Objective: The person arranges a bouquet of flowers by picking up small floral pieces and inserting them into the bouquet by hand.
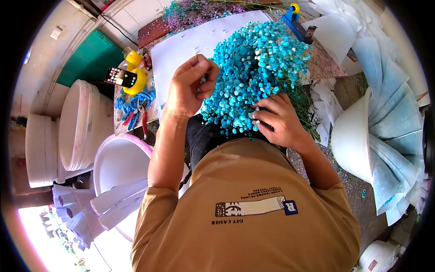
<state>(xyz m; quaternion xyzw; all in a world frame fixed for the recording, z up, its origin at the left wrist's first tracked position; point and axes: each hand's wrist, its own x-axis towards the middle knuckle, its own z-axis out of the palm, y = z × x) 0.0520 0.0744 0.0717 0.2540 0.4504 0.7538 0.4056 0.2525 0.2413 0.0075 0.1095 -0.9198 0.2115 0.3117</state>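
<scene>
A big bunch of blue-dyed baby's breath (249, 68) lies over a white paper sheet (174, 54), right in front of my body. Its green stems (306, 109) point to the right. My left hand (192, 84) is raised beside the left edge of the blossoms, fingers curled into a pinch; what they hold, if anything, is too small to make out. On the near right side of the bunch, my right hand (281, 118) has its bent fingers and thumb closed on some of the blossoms.
Left on the table are a phone (120, 77) on a yellow stand, blue ties (131, 102) and red-handled pruners (144, 120). A blue tape dispenser (297, 25) and purple flowers (204, 16) stand behind. Buckets (74, 127) flank me; the right bucket (351, 136) holds wrapped bundles.
</scene>
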